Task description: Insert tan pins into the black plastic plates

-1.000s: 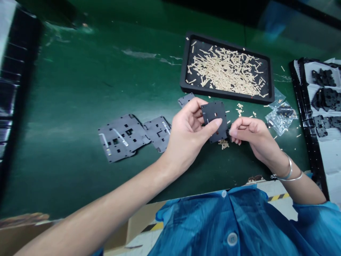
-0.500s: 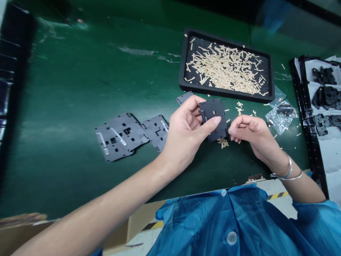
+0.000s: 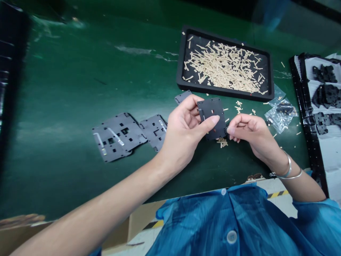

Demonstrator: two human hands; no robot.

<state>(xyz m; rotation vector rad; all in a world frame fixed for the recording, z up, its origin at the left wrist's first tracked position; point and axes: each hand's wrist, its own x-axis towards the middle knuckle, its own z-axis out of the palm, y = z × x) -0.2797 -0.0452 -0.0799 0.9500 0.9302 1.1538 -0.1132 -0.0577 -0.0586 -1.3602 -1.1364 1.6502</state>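
My left hand [image 3: 182, 133] grips a thin black plastic plate [image 3: 218, 107] with small cut-outs, its thumb pressed flat on the face. My right hand [image 3: 249, 128] is closed in a pinch at the lower right edge of that plate. A small dark bit shows by its fingertips, but whether it is separate from the plate I cannot tell. Left of my hands, more plates lie overlapping on the table: a larger plate [image 3: 117, 137] and a smaller plate [image 3: 154, 131], both with pale strips. Another plate [image 3: 182, 96] is partly hidden behind my left hand.
A black tray [image 3: 179, 67] of short beige strips [image 3: 226, 67] stands at the back. Loose strips [image 3: 222, 143] are scattered on the green table [image 3: 66, 92]. To the right are a clear plastic bag [image 3: 282, 115] and a black-edged tray [image 3: 303, 92] holding dark parts [image 3: 329, 96].
Almost nothing differs. The view has shifted slightly; both hands keep the same hold at the plate.
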